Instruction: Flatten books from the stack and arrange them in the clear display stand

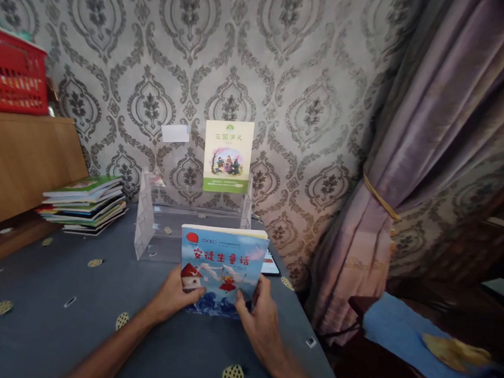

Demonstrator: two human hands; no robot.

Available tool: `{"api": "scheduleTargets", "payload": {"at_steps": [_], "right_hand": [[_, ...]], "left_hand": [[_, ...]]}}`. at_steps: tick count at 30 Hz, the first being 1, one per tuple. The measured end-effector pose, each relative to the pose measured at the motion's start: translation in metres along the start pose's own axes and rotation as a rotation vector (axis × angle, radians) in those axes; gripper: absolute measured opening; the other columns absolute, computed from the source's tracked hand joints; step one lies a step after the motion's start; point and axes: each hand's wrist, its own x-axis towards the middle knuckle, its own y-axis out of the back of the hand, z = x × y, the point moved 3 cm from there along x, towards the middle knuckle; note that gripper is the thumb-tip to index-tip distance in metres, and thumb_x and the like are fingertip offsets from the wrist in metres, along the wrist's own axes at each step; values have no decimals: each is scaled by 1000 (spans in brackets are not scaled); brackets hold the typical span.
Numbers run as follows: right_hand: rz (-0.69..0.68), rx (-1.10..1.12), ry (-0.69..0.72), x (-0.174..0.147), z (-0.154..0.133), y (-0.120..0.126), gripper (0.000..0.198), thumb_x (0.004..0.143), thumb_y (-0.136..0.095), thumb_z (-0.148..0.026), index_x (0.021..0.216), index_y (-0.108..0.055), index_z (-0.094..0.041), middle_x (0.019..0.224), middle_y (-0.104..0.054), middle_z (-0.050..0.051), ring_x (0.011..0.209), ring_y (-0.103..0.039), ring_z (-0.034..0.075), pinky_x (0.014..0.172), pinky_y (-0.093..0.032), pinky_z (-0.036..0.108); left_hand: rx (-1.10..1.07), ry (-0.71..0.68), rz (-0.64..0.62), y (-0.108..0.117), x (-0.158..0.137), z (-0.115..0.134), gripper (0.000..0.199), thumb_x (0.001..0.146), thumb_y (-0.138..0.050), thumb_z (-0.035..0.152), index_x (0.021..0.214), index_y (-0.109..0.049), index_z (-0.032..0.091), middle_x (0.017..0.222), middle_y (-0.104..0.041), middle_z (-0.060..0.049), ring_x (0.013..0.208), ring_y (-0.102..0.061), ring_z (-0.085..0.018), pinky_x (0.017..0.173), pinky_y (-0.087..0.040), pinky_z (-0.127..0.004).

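Note:
A blue children's book (224,254) with red Chinese characters and a red-roofed house on its cover is held upright over the table. My left hand (176,293) grips its lower left edge, thumb across the front cover. On the opposite edge, my right hand (264,310) is closed the same way, thumb on the front. Behind the book stands a clear plastic rack (145,221), partly hidden by it. Above that rack, a cream and green book (227,157) shows its cover upright against the wall. What supports it is hard to make out.
A stack of books (85,201) lies at the table's left, beside a wooden cabinet (20,157) bearing a red basket (12,74). A phone-like device (270,265) is partly hidden behind the held book. A tied curtain (371,240) hangs right of the dark patterned table (67,331).

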Motion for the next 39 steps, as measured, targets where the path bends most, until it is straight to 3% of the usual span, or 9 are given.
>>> {"api": "scheduleTargets", "payload": {"at_steps": [4,8,14,21,25,29,32,35,39], "right_hand": [[-10,51,49,5,-7,9,22,99,-46,-35,110,-58,-20,91,-74,7,76,-72,21,68,-58,31],[-10,65,82,9,-5,11,28,102,-45,-38,116,-60,-20,94,-77,8,74,-74,21,66,-59,28],[29,-1,67,3,-1,6,34,101,-47,-48,106,-66,-20,75,-75,5,54,-69,19,56,-56,26],[-157,217,-92,16,1,10,34,98,-49,-52,107,-62,-22,91,-77,8,74,-73,22,68,-59,30],[-200,216,-135,20,10,13,36,95,-51,-52,114,-62,-24,81,-73,6,67,-68,24,64,-58,33],[-193,166,-156,18,17,13,44,91,-54,-47,127,-59,-23,79,-72,4,62,-64,23,62,-57,35],[-227,171,-168,17,17,12,46,91,-53,-43,132,-55,-22,84,-73,5,62,-64,22,64,-57,35],[-249,199,-164,17,13,12,43,94,-48,-42,132,-53,-22,92,-74,7,68,-67,22,67,-58,34],[-245,231,-118,15,6,13,39,98,-44,-41,131,-51,-22,105,-74,9,85,-71,24,76,-59,36]], "left_hand": [[40,21,-59,6,0,-5,53,65,-81,42,107,-62,15,103,-75,-11,94,-72,-26,85,-58,-36],[180,-5,14,4,-4,-6,41,68,-76,42,97,-64,16,93,-76,-10,86,-72,-26,81,-58,-36],[233,-21,164,-8,-5,-9,40,71,-71,40,103,-67,17,96,-77,-11,89,-73,-29,85,-57,-40],[171,-3,-51,5,-2,3,55,74,-70,44,119,-62,15,117,-72,-13,109,-67,-30,100,-51,-40],[146,35,-234,16,-2,3,55,77,-68,45,122,-62,16,122,-69,-12,118,-62,-29,106,-48,-41],[158,132,-299,24,-2,2,55,79,-68,47,124,-60,18,107,-67,-6,91,-65,-22,75,-57,-31],[126,200,-373,24,-3,3,58,80,-66,52,124,-56,17,94,-61,-2,65,-58,-14,52,-50,-24],[70,176,-400,20,-3,6,57,80,-64,56,121,-56,17,94,-60,-1,60,-57,-11,55,-51,-25],[125,107,-244,17,-1,5,50,80,-63,57,109,-60,15,88,-61,-1,59,-58,-11,59,-49,-26]]}}
